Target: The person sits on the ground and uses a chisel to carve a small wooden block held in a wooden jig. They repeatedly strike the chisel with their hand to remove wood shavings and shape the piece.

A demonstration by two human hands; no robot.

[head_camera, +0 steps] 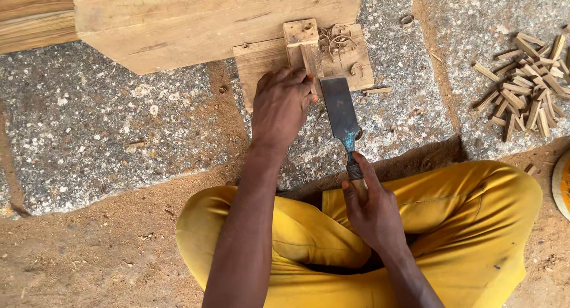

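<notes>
My left hand (pixel 281 103) presses down on a small wooden piece (pixel 300 43) that lies on a flat wooden board (pixel 261 61). My right hand (pixel 373 213) grips the handle of a wide flat chisel (pixel 341 109). The chisel's blade points away from me, its edge resting against the small wooden piece beside my left fingers. Thin curled wood shavings (pixel 336 39) lie on the board just past the piece.
A large timber beam (pixel 196 20) lies across the top, touching the board. A pile of small cut wooden sticks (pixel 525 85) sits at the right on the speckled stone floor (pixel 95 124). Sawdust covers the ground near my yellow-trousered legs (pixel 463 225).
</notes>
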